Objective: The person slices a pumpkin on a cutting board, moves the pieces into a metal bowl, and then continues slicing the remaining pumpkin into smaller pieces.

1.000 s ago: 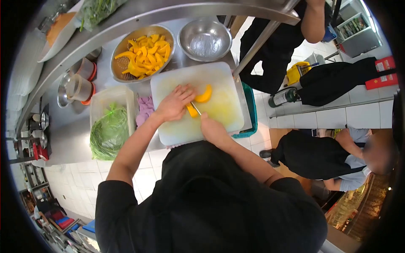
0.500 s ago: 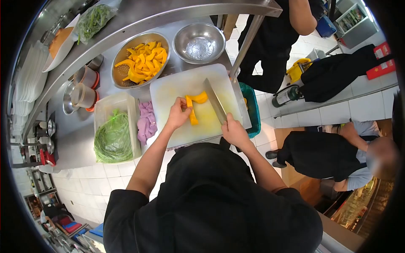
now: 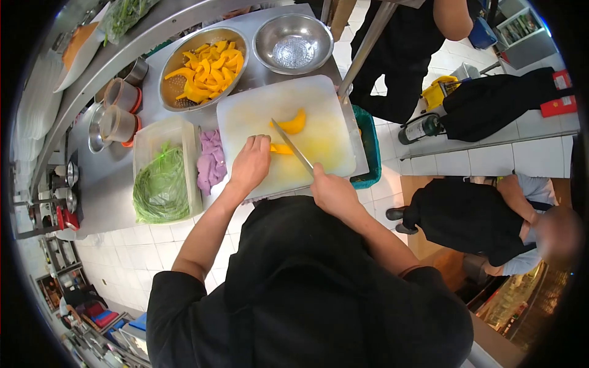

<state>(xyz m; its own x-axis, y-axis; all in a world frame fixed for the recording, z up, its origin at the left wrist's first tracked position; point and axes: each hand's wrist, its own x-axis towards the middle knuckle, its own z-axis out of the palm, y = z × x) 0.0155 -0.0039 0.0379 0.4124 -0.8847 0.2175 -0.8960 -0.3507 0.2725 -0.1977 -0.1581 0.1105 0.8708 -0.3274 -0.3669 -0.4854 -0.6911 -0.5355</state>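
My right hand is wrapped round the handle of a kitchen knife, its blade slanting up and left over the white cutting board. With curled fingers, my left hand holds down a strip of orange pumpkin. The blade crosses at the strip's right end; whether it has cut in is too small to tell. Just beyond lies a curved pumpkin wedge, close to the blade's tip. Part of the strip is hidden under my left fingers.
Behind the board stand a colander of pumpkin pieces and a steel bowl. To the left are a purple cloth and a plastic tub with bagged greens. A teal bin is at the right. Two people stand nearby.
The strip has turned from upright to sideways, with my left hand now over its left part. The knife has moved left and across it. The view has shifted slightly.
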